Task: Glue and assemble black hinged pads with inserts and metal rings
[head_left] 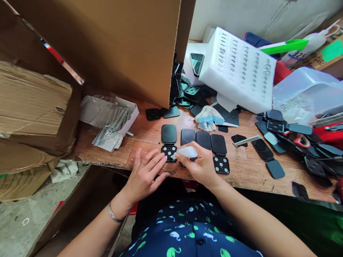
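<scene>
A row of black hinged square cases lies open along the bench front. My left hand point(147, 173) has its fingers stretched out, fingertips at the left edge of the leftmost case point(169, 152), whose lower half bears several pale round dots. Held in my right hand point(199, 162) is a small white squeeze bottle point(189, 152), tilted with its tip down at that case's right side. Beneath this hand, the lower halves of the middle cases point(203, 140) are mostly hidden. The rightmost case point(221, 165) shows similar dots.
A cardboard box point(120, 46) stands behind, beside a white box of metal rods point(118, 121). Further back lie a glove point(209, 117) and a white foam block holding rings point(238, 71). Black parts point(316, 153) are piled at right near a clear plastic bin point(308, 85).
</scene>
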`<state>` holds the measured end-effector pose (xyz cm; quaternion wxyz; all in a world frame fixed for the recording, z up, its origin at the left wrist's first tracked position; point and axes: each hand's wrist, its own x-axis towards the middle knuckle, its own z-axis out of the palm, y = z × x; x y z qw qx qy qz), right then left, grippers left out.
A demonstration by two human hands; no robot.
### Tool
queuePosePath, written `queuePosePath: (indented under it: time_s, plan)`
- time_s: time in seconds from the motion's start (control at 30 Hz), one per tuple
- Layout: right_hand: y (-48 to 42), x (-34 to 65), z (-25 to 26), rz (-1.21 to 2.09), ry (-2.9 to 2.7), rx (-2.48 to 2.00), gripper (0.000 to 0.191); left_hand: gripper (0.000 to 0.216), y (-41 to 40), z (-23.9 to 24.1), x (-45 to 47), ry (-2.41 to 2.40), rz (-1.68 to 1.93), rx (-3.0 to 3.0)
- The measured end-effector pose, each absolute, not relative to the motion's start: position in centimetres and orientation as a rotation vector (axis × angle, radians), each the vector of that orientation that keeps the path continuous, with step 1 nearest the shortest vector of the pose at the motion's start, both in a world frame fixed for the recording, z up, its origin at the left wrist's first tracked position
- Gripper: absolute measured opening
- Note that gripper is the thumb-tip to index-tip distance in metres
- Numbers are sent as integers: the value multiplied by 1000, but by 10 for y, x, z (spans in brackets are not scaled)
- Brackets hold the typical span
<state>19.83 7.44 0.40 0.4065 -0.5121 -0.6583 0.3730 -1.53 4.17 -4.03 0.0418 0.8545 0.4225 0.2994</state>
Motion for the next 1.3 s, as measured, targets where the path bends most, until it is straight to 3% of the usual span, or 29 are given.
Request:
queuePosePath:
  time_s: [0.67, 0.87, 1.03, 1.13, 1.3]
  plan:
    - [88, 201, 1, 825, -1660, -1286, 16, 39, 47, -29, -4, 1489, 705, 2690]
    - [64, 236, 16, 1297, -864, -1197, 32, 40, 43, -18, 0, 1481, 683, 2662]
    - [30, 232, 16, 1713, -384, -1028, 43, 46, 23, 5, 37, 1196, 960, 2256]
    - [13, 210, 11, 1907, -273, -962, 53, 38, 10, 16, 65, 1151, 1136, 1882]
    - [4, 193, 5, 2013, -455, -874, 53, 23, 8, 21, 70, 1257, 1187, 1548]
